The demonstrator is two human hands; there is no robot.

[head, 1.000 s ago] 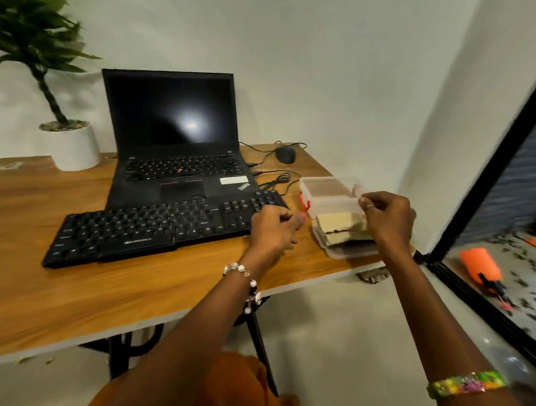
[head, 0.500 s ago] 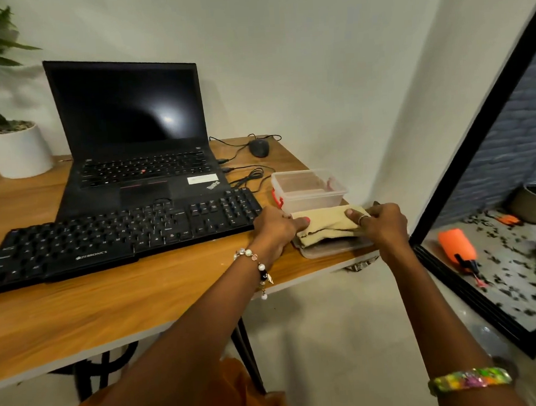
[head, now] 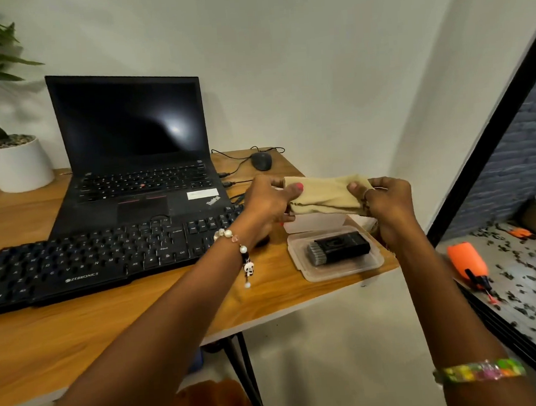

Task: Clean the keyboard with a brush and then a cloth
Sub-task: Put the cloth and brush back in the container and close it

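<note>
Head view showed the keyboard at left on the desk. At centre, left hand and right hand pinched the cloth taut above the brush, which lay in a tray.

Wood desk w/ black legs vs plain white wall. Pale floor under desk; black-framed glass door to desk's right; soft, dim light.

Both arms extended forward. Left hand and right hand raised level, apart, fingers curled, each pinching one end of a cloth.
</note>
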